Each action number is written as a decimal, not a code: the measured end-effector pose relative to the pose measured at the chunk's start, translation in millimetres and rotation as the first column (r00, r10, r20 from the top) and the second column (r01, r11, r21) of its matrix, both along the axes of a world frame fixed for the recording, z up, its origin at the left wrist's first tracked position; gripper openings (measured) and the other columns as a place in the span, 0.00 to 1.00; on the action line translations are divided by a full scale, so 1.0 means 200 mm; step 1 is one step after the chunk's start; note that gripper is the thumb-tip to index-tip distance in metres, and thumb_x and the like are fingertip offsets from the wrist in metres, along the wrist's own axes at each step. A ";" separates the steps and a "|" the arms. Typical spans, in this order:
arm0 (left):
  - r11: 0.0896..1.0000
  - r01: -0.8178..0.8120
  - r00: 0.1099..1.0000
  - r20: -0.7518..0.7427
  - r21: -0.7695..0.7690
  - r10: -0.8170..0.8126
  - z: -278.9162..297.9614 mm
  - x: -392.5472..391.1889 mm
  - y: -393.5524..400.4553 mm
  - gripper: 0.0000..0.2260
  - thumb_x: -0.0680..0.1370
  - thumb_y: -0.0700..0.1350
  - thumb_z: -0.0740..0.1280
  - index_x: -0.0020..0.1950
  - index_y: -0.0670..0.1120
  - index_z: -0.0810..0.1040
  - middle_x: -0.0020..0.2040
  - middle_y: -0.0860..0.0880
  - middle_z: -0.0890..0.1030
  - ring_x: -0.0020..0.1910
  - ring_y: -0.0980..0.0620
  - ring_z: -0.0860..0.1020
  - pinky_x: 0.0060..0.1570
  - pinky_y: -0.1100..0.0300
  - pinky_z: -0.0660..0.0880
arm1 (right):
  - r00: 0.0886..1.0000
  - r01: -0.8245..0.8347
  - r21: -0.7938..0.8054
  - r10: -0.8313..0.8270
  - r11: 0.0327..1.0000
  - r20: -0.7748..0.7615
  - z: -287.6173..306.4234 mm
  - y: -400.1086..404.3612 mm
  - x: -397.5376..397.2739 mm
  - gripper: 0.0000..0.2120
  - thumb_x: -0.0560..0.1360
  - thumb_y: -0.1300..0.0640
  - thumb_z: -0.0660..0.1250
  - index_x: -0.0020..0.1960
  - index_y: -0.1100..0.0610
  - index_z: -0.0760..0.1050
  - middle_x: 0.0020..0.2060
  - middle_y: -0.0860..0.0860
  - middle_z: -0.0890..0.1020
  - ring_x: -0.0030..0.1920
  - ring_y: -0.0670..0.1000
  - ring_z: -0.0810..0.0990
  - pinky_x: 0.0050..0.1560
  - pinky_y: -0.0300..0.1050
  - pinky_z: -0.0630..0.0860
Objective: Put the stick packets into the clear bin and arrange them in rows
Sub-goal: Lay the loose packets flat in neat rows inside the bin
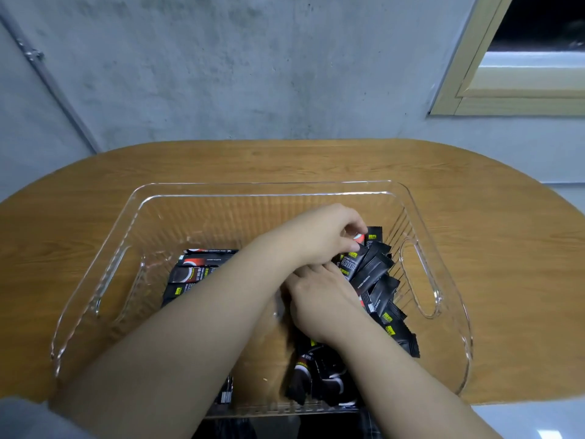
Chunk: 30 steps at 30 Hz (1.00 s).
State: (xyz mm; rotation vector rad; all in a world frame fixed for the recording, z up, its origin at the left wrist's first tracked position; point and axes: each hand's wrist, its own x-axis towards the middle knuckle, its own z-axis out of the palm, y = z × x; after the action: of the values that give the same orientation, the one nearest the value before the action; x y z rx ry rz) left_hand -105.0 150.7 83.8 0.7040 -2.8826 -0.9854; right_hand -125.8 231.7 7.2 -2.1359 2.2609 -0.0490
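Observation:
A clear plastic bin [266,188] with side handles stands on the wooden table. Inside it lie several black stick packets: a flat group at the left [193,274], a leaning pile along the right wall [378,280] and more near the front [319,378]. Both my hands are inside the bin at the right. My left hand [326,236] reaches across and pinches the top of a packet in the right pile. My right hand [319,296] lies just below it, fingers curled into the same pile; my forearms hide the packets beneath them.
The oval wooden table [490,236] stands against a grey concrete wall [253,74]. A window with a pale wooden frame [468,90] is at the upper right. A metal conduit [47,77] runs down the wall at the left.

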 end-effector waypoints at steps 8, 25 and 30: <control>0.924 -0.369 0.922 0.164 0.099 0.351 -0.11 0.63 0.14 0.05 0.75 0.44 0.69 0.42 0.54 0.76 0.39 0.58 0.78 0.38 0.59 0.77 0.44 0.63 0.76 | 0.994 0.012 0.006 -0.013 1.000 0.104 0.02 -0.02 -0.04 0.11 0.76 0.57 0.60 0.57 0.52 0.76 0.52 0.53 0.80 0.58 0.55 0.74 0.60 0.44 0.63; 0.779 -0.391 0.918 0.140 0.491 0.372 -0.27 0.55 0.39 0.17 0.77 0.45 0.67 0.65 0.49 0.68 0.44 0.56 0.71 0.35 0.58 0.73 0.33 0.68 0.70 | 0.994 -0.072 0.009 0.071 0.997 0.079 0.15 0.16 -0.11 0.13 0.81 0.52 0.55 0.57 0.53 0.77 0.53 0.48 0.80 0.63 0.48 0.71 0.66 0.40 0.55; 0.821 -0.375 0.921 0.069 0.431 0.384 -0.30 0.55 0.38 0.19 0.78 0.44 0.65 0.68 0.52 0.69 0.41 0.56 0.71 0.34 0.59 0.71 0.32 0.67 0.66 | 0.995 -0.021 -0.033 0.024 0.999 0.094 0.11 0.24 -0.09 0.15 0.81 0.52 0.54 0.56 0.52 0.78 0.56 0.44 0.80 0.72 0.43 0.62 0.72 0.39 0.41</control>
State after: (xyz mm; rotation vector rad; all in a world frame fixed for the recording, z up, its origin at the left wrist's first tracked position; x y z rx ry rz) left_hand 4.6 226.8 24.5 1.2232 -2.3574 -1.5668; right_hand -143.4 279.5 30.0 -2.1260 2.1983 -0.1832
